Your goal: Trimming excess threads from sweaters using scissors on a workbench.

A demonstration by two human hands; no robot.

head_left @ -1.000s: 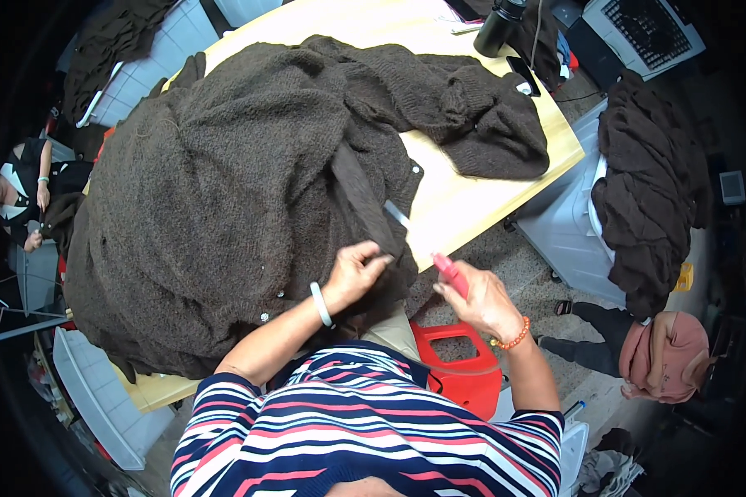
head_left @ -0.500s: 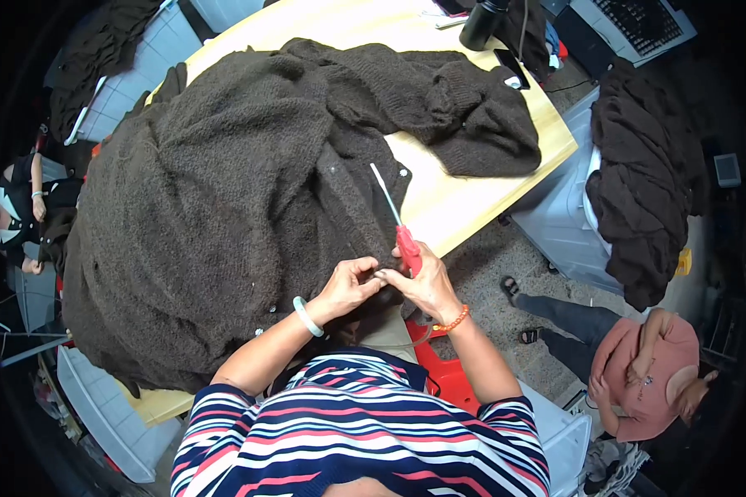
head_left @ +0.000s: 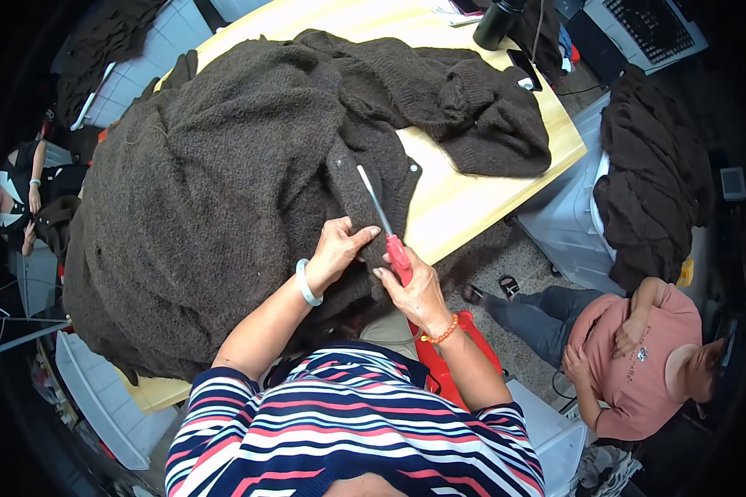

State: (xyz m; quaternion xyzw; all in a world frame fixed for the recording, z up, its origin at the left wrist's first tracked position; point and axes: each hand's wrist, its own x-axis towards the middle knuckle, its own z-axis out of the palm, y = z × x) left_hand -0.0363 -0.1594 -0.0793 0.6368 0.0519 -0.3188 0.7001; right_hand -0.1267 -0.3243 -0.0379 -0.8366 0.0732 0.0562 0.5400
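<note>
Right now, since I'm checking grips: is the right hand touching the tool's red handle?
Touching. The head view shows the right hand wrapped around the red handle, toward its lower end.

One left hand (head_left: 334, 251), one right hand (head_left: 420, 294), one red-handled tool (head_left: 399, 258), one pale table (head_left: 481, 207), one black bottle (head_left: 496, 28), two other people (head_left: 651, 356).

Knitwear (head_left: 207, 182) lies on the table (head_left: 448, 199) (bin (head_left: 559, 207) at right).

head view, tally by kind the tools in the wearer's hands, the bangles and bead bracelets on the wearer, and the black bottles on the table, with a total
Red-handled tool, in the right hand: 1
Pale bangle: 1
Orange bead bracelet: 1
Black bottle, on the table: 1
Total: 4
</note>
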